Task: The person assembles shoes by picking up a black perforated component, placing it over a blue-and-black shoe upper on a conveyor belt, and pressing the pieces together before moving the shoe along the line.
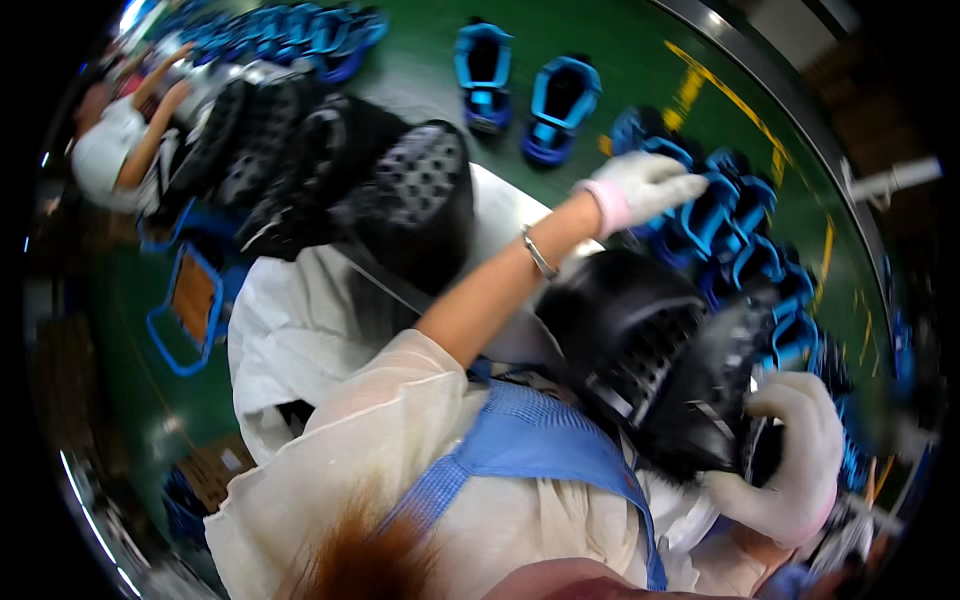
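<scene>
The green floor [640,50] fills the upper frame, open between two lone blue frames [525,95]. At centre we brace a black perforated shell [650,360] against the apron, presumably for support; our right hand [790,470], lower right, is closed on its edge. Our left hand [645,185], fingers loosely extended, touches the crowded blue frame pile [740,240], upper right.

Right hand [790,460], white-gloved: fingertips hidden behind black perforated plastic shell [660,360]. Left hand [645,185]: fingertips blurred among heap of blue plastic frames [745,240]; grip indeterminable. Second person [115,145], upper left: partly cut off by fisheye rim, blurred.
</scene>
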`<state>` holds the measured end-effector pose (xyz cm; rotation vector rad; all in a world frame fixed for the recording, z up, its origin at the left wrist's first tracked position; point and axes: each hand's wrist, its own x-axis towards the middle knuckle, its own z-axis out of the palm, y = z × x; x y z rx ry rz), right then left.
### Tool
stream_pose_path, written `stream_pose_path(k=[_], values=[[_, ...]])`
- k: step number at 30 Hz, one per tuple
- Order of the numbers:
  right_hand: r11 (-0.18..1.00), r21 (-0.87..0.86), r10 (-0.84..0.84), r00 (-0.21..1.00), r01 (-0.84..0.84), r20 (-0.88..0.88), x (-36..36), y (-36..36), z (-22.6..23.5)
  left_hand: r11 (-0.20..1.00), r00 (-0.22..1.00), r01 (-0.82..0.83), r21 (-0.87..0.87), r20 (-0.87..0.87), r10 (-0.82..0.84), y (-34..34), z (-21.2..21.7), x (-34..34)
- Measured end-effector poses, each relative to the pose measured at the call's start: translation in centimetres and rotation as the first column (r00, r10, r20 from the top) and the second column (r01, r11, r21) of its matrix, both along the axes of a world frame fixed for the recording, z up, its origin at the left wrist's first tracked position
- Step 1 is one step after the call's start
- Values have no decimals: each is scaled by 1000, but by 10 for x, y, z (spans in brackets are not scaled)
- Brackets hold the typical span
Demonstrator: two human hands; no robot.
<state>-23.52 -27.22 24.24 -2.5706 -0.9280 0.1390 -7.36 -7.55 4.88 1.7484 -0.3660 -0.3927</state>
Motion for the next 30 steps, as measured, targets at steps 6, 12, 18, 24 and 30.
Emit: stream_pose_path(k=[6,12,18,24,30], values=[[998,56,-17,984,7,180,44,33,-29,493,791,-103,-864,-372,-486,16,31,-34],[951,175,-209,948,254,-241,79,51,-62,227,886,-203,-953,-277,-373,11,-7,-28],[924,92,-320,881,372,-350,110,50,-102,376,934,-333,-865,-249,255,1,0,-21],[936,20,-333,901,352,-278,126,58,-127,438,760,-582,-685,-267,593,0,-20,-9],[942,-209,-282,956,262,-74,148,43,-131,769,759,-611,-187,139,636,17,-65,-12]])
